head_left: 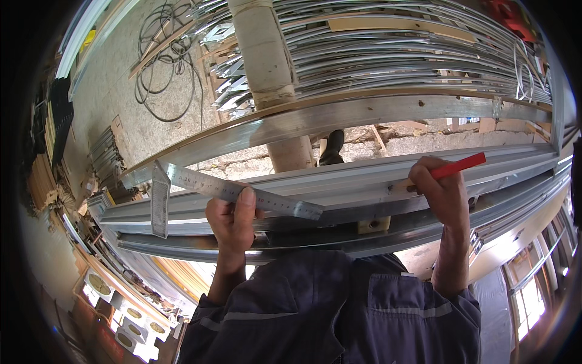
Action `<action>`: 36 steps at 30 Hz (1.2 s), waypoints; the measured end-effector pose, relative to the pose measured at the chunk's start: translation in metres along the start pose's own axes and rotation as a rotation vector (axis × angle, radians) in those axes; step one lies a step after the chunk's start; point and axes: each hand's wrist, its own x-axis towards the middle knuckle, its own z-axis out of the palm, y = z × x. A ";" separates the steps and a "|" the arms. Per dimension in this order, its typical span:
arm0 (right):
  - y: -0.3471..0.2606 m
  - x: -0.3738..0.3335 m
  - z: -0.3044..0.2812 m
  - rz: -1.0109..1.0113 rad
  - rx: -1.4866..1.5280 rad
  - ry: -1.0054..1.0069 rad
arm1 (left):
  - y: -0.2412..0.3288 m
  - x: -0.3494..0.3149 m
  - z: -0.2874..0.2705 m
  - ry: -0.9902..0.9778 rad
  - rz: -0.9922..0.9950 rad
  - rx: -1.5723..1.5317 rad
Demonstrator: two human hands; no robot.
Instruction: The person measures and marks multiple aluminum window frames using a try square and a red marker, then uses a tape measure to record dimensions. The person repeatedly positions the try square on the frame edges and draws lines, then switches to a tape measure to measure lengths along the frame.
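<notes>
View from the head camera, looking down over a dark blue work jacket (339, 309) at a long grey metal profile (364, 182) that runs across the frame from about 9 o'clock to 3 o'clock. The left hand (230, 221) is closed on a steel framing square (242, 193): the thumb lies pressed along the top of the long graduated blade, and the remaining fingers are curled beneath the edge of the profile. The long blade rests flat on the upper face of the profile, with its free end pointing toward 4 o'clock; the short arm of the square hangs down over the near face, at 9 o'clock from the hand. The right hand (439, 191), well apart from the left at its 3 o'clock, pinches a red pencil (458, 165) between thumb and bunched fingers; the pencil's free end points toward 2 o'clock, and its lower end, hidden by the fingers, lies at the profile's top face. A second metal channel (388, 112) lies parallel to the profile toward 12 o'clock, with bare concrete floor (121, 85) visible between and beyond. At 12 o'clock, a stack of thin metal strips (394, 54) rests behind an upright cardboard tube (267, 67). A coil of black cable (163, 73) lies on the floor at 11 o'clock.
</notes>
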 end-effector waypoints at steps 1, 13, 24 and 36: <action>0.002 0.001 0.001 0.014 0.026 0.015 | 0.000 0.001 0.001 -0.005 0.000 0.000; 0.058 0.001 -0.024 -0.078 0.413 0.250 | -0.003 0.002 -0.007 -0.150 0.089 0.026; 0.039 -0.027 0.046 -0.374 0.506 0.061 | -0.004 0.001 -0.012 -0.180 0.162 -0.124; 0.097 -0.075 0.143 -0.075 0.940 -0.283 | -0.020 0.006 -0.020 -0.288 0.104 -0.110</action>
